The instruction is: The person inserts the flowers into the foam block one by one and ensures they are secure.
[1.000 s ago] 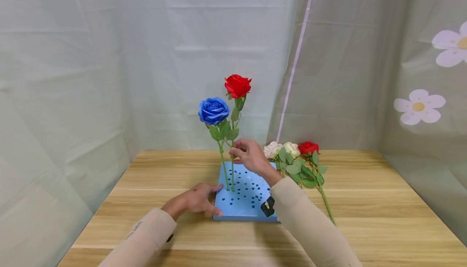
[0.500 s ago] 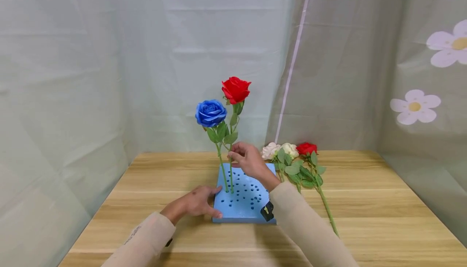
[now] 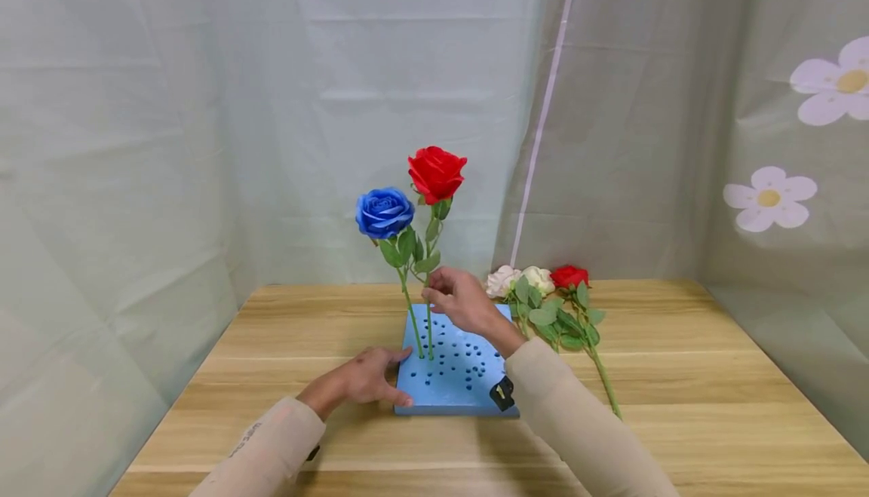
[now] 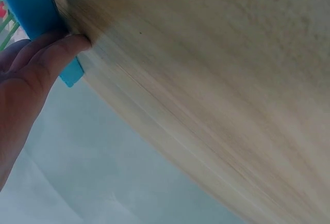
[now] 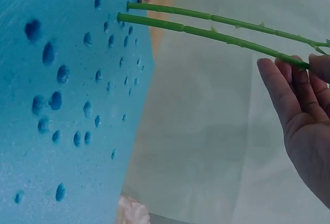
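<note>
My right hand (image 3: 464,302) pinches the stem of a red rose (image 3: 437,174) with thumb and fingers. The rose stands nearly upright over a blue board full of holes (image 3: 451,395). In the right wrist view, the lower end of its green stem (image 5: 206,34) is right at a hole. Just left of it, a blue rose (image 3: 385,213) stands in the board, leaning left, its stem (image 5: 191,12) set in a hole. My left hand (image 3: 366,376) rests against the board's left edge, thumb at the front corner; the left wrist view shows its fingers (image 4: 49,53) along the board's side.
Right of the board, a pale pink rose (image 3: 503,281), a cream rose (image 3: 538,280) and another red rose (image 3: 569,277) lie on the wooden table (image 3: 679,376). Grey-green curtains (image 3: 407,67) close off the back and sides.
The red rose's head has come slightly lower, with my right hand still pinching its stem. The blue rose has leaned a little further left. My left hand keeps its place at the board.
</note>
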Tool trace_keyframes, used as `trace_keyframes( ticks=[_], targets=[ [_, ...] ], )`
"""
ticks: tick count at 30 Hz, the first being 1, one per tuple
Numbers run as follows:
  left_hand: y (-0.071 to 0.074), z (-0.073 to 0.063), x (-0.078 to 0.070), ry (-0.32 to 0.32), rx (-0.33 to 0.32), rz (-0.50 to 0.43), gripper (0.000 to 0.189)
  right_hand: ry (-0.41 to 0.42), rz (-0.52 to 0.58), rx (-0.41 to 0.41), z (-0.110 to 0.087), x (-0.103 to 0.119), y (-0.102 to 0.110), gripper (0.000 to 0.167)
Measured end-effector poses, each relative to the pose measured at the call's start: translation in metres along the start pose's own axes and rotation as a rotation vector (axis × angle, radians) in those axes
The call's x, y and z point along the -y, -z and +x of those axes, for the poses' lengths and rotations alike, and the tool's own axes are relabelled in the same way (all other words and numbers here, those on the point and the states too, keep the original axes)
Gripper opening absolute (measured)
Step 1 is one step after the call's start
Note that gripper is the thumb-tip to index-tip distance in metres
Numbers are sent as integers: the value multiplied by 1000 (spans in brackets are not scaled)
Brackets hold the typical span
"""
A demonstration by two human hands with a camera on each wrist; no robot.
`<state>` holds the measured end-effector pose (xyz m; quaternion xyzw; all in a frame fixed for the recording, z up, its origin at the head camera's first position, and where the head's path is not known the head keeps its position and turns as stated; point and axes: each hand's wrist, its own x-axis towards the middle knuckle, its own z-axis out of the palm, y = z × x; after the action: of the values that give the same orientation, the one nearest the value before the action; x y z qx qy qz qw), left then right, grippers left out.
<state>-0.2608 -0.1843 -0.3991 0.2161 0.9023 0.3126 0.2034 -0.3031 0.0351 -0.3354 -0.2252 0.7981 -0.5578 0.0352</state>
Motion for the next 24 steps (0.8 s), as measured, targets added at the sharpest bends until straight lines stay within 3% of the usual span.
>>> trace_keyframes(
  ticks=[9, 24],
  targets=[
    [0, 1, 1, 16, 13, 9, 96, 2, -151, -47, -3, 0, 6, 28],
    [-1, -1, 4, 10, -8, 12, 97, 40, -164, -98, -11, -4, 24, 22]
  ],
)
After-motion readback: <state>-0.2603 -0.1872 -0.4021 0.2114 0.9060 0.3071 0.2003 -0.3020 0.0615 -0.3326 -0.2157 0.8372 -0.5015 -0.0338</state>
